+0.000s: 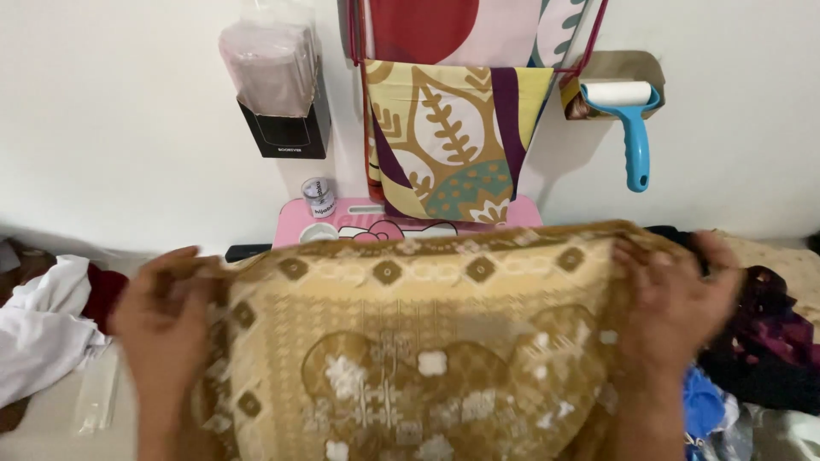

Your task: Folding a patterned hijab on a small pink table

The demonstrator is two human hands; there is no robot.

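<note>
Blue lint roller (634, 128), pink table (295, 224).

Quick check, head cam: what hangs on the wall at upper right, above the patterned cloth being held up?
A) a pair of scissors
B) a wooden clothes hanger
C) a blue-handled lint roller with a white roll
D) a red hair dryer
C: a blue-handled lint roller with a white roll hangs on the white wall, up and right of the tan and gold patterned cloth gripped by the left hand and right hand.
</note>
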